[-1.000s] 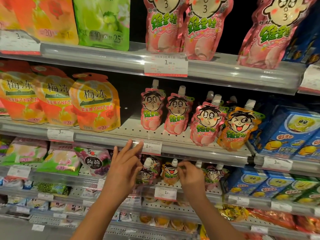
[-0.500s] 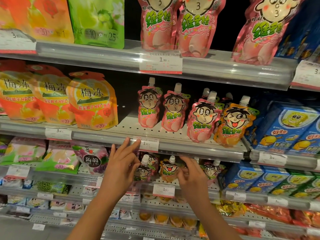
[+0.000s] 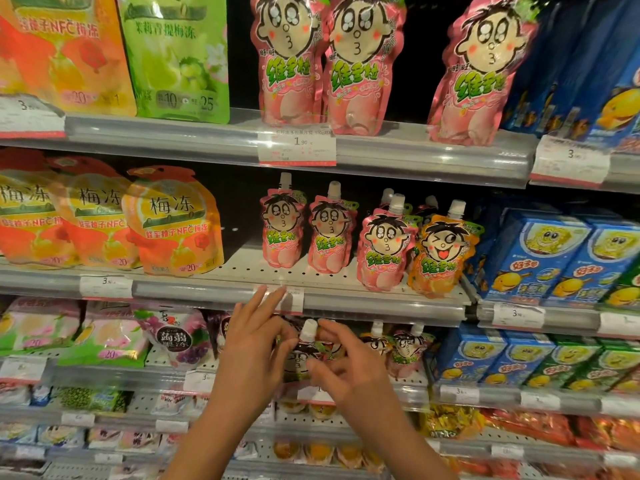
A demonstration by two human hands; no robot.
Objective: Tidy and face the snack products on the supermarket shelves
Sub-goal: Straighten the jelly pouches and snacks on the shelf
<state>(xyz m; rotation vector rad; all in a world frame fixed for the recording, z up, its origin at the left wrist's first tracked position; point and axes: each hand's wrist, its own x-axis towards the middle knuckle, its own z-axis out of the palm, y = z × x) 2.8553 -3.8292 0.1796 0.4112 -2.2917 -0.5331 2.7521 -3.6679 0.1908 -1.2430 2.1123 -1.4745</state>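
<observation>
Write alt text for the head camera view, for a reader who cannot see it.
Both hands meet at a small spouted pouch on a supermarket shelf: left hand beside it, right hand at its front. Above stand pink cartoon-face pouches, orange jelly bags and blue cartons.

The right hand (image 3: pixel 349 368) moved leftward to meet the left hand (image 3: pixel 254 348), and both closed around one white-capped spout pouch (image 3: pixel 306 351) on the third shelf (image 3: pixel 408 388).

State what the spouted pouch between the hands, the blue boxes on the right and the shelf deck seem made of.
Spouted pouch: likely flexible glossy plastic film, with a white plastic cap. Blue boxes: apparently printed cardboard, given the flat faces and sharp edges. Shelf deck: probably painted metal, perforated with a matte finish.
</observation>
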